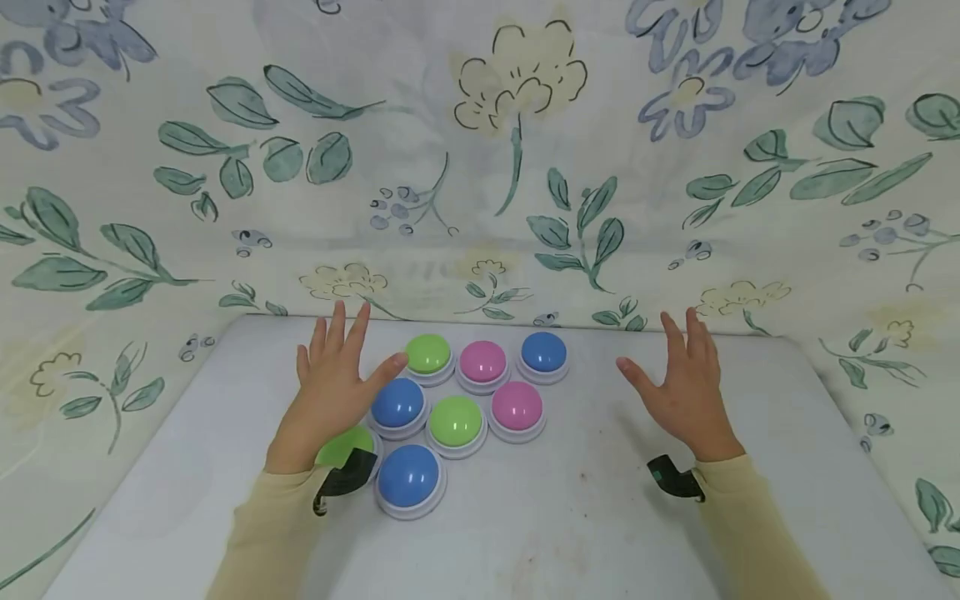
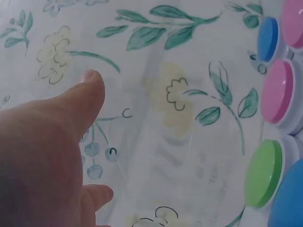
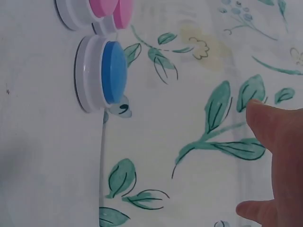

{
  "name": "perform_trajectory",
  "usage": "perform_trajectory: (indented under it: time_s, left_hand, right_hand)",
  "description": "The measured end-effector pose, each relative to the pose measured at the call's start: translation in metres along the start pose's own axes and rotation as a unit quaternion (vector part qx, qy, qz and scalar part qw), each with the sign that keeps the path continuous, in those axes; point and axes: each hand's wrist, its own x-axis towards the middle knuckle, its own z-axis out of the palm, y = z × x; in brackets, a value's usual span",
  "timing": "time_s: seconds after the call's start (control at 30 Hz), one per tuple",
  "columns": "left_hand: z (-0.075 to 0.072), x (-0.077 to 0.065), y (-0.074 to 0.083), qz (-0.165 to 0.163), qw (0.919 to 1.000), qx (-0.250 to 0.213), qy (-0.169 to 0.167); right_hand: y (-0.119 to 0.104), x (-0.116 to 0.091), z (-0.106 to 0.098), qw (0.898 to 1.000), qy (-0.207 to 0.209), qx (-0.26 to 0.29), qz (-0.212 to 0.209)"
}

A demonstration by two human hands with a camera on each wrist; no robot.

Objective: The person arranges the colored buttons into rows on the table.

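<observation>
My left hand (image 1: 326,396) is spread with straight fingers above the left side of a group of round push buttons, holding nothing. Its forearm and wrist partly cover a green button (image 1: 347,448). Close to its thumb are a blue button (image 1: 397,402) and another green button (image 1: 427,354). The right hand (image 1: 684,390), fingers also straight, hovers over the right part of the table, apart from every button. Nearest to it is a blue button (image 1: 543,352). Two pink buttons (image 1: 483,362) and a green button (image 1: 456,422) lie mid-group, with a blue button (image 1: 408,476) in front.
The buttons have white bases and stand on a white table (image 1: 600,533). Behind the table's back edge hangs a floral cloth (image 1: 435,167), which also runs down both sides. A dark strap piece (image 1: 345,479) sits at each wrist.
</observation>
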Motion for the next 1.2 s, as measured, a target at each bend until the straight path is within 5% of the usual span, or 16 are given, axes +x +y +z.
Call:
perform_trajectory:
  time_s: [0.6,1.2]
  left_hand:
    - [0.036,0.011,0.026,0.013,0.9985,-0.049,-0.021]
    - [0.061,0.011,0.048,0.033,0.996,-0.076,-0.035]
  right_hand:
    - [-0.026,0.0,0.024,0.999,-0.019,0.025,0.004]
    - [-0.035,-0.009,0.055,0.994,-0.029,0.088,-0.055]
